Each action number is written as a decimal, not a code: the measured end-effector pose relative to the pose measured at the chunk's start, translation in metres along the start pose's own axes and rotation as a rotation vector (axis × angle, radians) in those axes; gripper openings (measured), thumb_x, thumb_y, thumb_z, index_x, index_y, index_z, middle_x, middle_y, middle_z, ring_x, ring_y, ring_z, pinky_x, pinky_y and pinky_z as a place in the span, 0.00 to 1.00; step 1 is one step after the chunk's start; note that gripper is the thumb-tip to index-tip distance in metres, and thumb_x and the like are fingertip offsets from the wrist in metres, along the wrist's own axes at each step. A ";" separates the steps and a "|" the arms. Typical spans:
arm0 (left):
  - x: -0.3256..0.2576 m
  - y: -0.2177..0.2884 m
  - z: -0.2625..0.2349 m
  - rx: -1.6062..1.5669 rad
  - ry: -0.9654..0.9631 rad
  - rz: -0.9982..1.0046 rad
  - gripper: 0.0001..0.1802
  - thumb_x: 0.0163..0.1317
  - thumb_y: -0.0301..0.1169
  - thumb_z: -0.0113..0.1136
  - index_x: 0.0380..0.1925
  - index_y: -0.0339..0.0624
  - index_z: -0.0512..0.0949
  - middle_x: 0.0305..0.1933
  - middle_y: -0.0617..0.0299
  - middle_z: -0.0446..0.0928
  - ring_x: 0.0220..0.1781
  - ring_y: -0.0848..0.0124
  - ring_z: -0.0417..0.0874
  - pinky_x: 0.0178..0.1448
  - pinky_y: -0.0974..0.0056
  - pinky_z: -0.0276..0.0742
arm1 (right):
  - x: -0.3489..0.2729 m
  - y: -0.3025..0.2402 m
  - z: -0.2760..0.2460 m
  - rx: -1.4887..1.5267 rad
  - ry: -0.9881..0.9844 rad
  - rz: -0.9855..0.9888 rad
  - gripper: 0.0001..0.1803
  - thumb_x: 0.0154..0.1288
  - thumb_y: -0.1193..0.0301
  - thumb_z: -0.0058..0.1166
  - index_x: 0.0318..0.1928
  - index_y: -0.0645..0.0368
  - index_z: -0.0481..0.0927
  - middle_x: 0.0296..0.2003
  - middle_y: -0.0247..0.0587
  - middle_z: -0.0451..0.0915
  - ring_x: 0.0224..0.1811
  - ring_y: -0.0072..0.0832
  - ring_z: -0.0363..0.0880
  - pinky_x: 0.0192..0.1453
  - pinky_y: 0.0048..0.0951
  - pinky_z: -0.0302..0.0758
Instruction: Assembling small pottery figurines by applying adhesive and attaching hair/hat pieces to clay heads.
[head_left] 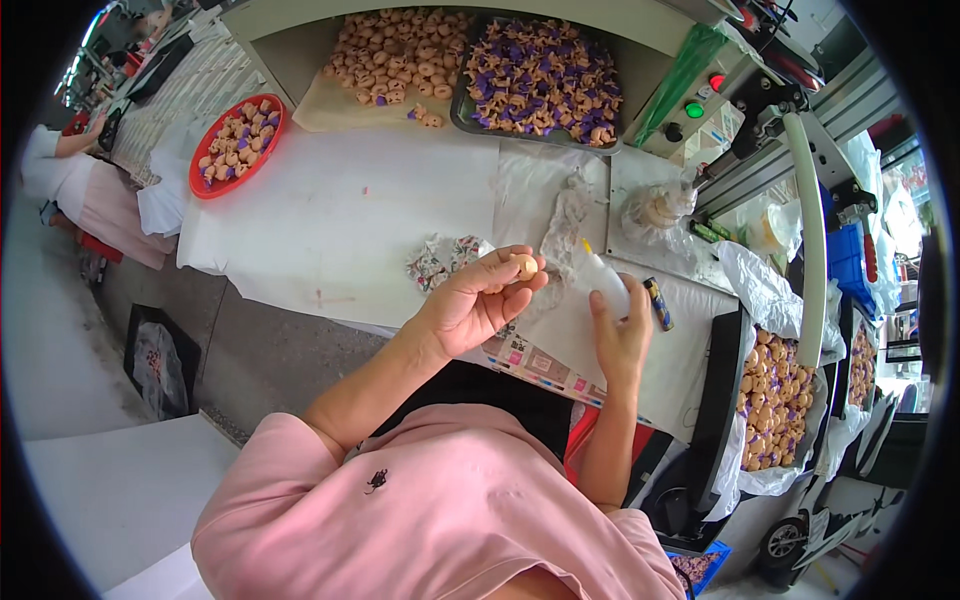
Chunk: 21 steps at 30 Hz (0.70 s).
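Observation:
Between the thumb and fingers of my left hand (478, 300) is a small tan doll head (524, 267), raised above the near part of the table. My right hand (622, 330) is wrapped round a white squeeze bottle (604, 285) with a yellow nozzle tip, which points up and to the left. The bottle and the head are apart. Beside the right hand lies a dark, patterned tube (659, 304). A crumpled floral cloth (440, 262) rests on the table just behind my left hand.
A red bowl (240, 148) of tan and purple pieces stands at the left. Loose doll heads (393, 55) and a black tray (540, 78) of small bodies fill the back shelf. A machine arm (812, 240) and a box of finished-looking figures (775, 400) are at right. Another person sits far left.

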<state>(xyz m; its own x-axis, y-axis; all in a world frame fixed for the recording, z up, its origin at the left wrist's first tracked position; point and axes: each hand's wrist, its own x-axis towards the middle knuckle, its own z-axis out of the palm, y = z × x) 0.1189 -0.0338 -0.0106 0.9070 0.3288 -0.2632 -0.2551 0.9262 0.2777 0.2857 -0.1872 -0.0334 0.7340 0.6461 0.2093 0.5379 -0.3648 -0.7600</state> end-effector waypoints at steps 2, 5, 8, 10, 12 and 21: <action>-0.001 -0.002 -0.001 0.054 0.058 -0.004 0.16 0.66 0.28 0.57 0.54 0.41 0.73 0.42 0.61 0.78 0.46 0.71 0.82 0.45 0.71 0.83 | -0.007 -0.004 -0.006 0.326 0.032 0.015 0.25 0.59 0.64 0.65 0.53 0.64 0.73 0.37 0.37 0.77 0.34 0.22 0.75 0.35 0.22 0.72; 0.000 -0.006 -0.003 0.080 -0.005 -0.026 0.15 0.66 0.33 0.58 0.51 0.43 0.74 0.40 0.63 0.77 0.43 0.74 0.81 0.43 0.73 0.82 | -0.019 -0.016 -0.021 0.594 -0.013 0.201 0.24 0.58 0.65 0.67 0.50 0.64 0.73 0.34 0.34 0.76 0.31 0.19 0.74 0.32 0.20 0.71; 0.004 -0.011 -0.008 0.082 -0.035 -0.072 0.16 0.65 0.38 0.60 0.50 0.44 0.74 0.41 0.65 0.76 0.42 0.76 0.80 0.43 0.73 0.80 | -0.026 -0.027 -0.026 0.681 0.104 0.130 0.22 0.56 0.66 0.68 0.46 0.62 0.73 0.32 0.32 0.75 0.30 0.17 0.73 0.33 0.17 0.70; 0.007 -0.014 -0.012 0.107 -0.055 -0.074 0.17 0.65 0.39 0.60 0.50 0.44 0.74 0.42 0.65 0.76 0.42 0.76 0.80 0.44 0.73 0.80 | -0.031 -0.033 -0.027 0.696 0.138 0.146 0.22 0.54 0.65 0.70 0.42 0.62 0.73 0.33 0.31 0.74 0.32 0.18 0.73 0.36 0.17 0.71; 0.007 -0.017 -0.016 0.127 -0.071 -0.074 0.18 0.64 0.40 0.61 0.50 0.45 0.74 0.43 0.65 0.76 0.43 0.77 0.80 0.45 0.73 0.81 | -0.034 -0.037 -0.025 0.577 0.194 -0.018 0.24 0.52 0.63 0.72 0.42 0.61 0.74 0.36 0.31 0.72 0.35 0.19 0.72 0.38 0.18 0.70; 0.011 -0.022 -0.025 0.086 -0.044 -0.102 0.17 0.65 0.31 0.59 0.54 0.46 0.74 0.53 0.56 0.76 0.51 0.68 0.82 0.50 0.70 0.83 | -0.040 -0.045 -0.017 0.317 0.245 -0.188 0.21 0.48 0.65 0.74 0.39 0.63 0.80 0.32 0.36 0.71 0.34 0.27 0.72 0.35 0.25 0.69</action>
<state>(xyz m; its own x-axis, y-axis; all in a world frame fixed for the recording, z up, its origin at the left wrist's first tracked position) 0.1261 -0.0457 -0.0421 0.9411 0.2238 -0.2534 -0.1332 0.9343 0.3305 0.2391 -0.2081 0.0027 0.7324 0.4897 0.4730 0.5460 -0.0075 -0.8377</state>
